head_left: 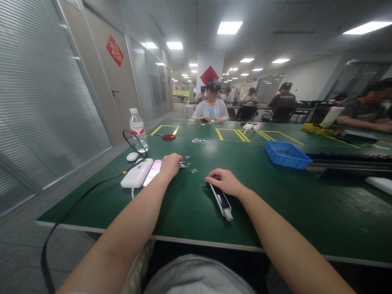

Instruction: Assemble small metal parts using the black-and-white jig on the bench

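Observation:
My left hand (170,164) rests knuckles-up on the green table (190,212), fingers curled over a scatter of small metal rings (192,170); what it pinches is hidden. My right hand (223,181) lies closed over the far end of a narrow black-and-white tray-like strip (223,203), which points back toward me. Just left of my left hand are a pink phone (152,172) and a white power bank (137,173).
A water bottle (138,130), a white mouse-like object (132,156) and a black cable (76,204) sit at the left. Red scissors (168,137) lie farther back. A blue bin (287,154) stands at the right. Other people sit at the far tables.

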The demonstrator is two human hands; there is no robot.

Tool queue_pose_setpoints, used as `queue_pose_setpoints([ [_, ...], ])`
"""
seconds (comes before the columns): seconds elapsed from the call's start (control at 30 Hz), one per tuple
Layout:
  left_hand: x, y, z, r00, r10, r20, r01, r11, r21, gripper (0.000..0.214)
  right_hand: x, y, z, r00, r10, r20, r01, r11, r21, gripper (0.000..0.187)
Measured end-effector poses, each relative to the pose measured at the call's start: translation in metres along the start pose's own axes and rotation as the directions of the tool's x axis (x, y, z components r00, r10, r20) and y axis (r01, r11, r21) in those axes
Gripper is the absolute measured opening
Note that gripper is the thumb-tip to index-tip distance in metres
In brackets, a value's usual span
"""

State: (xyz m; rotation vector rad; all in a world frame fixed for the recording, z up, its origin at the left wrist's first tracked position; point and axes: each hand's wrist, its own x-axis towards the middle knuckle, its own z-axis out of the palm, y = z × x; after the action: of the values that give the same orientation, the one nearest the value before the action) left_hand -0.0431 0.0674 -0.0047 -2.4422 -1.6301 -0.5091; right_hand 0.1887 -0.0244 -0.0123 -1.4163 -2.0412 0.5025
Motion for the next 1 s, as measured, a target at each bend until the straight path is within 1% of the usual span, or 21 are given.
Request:
queue_pose_setpoints([
  [0.13, -0.005, 0.009, -0.005, 0.999, 0.017, -0.033, -0.017, 1.000, -0.002, 0.027, 0.000, 0.001, 0.000, 1.000, -0.006, -0.002, 0.006, 1.000, 0.003, 0.027],
  [0.2, -0.008, 0.016, -0.007, 0.997, 0.069, -0.030, -0.070, 0.997, -0.030, 0.029, 0.000, 0.001, 0.001, 1.000, -0.014, -0.005, 0.014, 1.000, 0.001, 0.026],
  [0.3, -0.011, 0.025, -0.006, 0.981, 0.192, 0.025, -0.190, 0.980, -0.061, 0.034, 0.000, 0.001, 0.001, 1.000, -0.025, -0.008, 0.025, 1.000, -0.005, 0.026],
  [0.37, -0.013, 0.030, -0.004, 0.973, 0.212, 0.087, -0.208, 0.977, -0.054, 0.037, 0.000, 0.001, 0.001, 1.000, -0.023, -0.006, 0.023, 1.000, -0.006, 0.026],
  [0.47, -0.014, 0.034, 0.000, 0.962, 0.212, 0.171, -0.207, 0.977, -0.048, 0.041, 0.001, 0.002, 0.001, 1.000, -0.022, -0.003, 0.022, 1.000, -0.006, 0.027],
  [0.57, -0.016, 0.035, 0.001, 0.959, 0.199, 0.202, -0.191, 0.980, -0.059, 0.043, 0.001, 0.003, 0.002, 1.000, -0.026, 0.002, 0.026, 1.000, -0.011, 0.027],
  [0.67, -0.019, 0.037, 0.000, 0.964, 0.184, 0.192, -0.165, 0.980, -0.111, 0.045, 0.001, 0.002, 0.001, 1.000, -0.024, 0.003, 0.024, 1.000, -0.011, 0.027],
  [0.8, -0.023, 0.043, -0.005, 0.971, 0.187, 0.149, -0.144, 0.955, -0.260, 0.047, 0.001, 0.002, 0.001, 1.000, -0.029, 0.006, 0.029, 0.999, -0.019, 0.027],
  [1.0, -0.024, 0.048, -0.006, 0.985, 0.120, 0.122, -0.060, 0.908, -0.414, 0.049, 0.001, 0.004, 0.001, 0.999, -0.042, 0.001, 0.042, 0.999, -0.023, 0.028],
])
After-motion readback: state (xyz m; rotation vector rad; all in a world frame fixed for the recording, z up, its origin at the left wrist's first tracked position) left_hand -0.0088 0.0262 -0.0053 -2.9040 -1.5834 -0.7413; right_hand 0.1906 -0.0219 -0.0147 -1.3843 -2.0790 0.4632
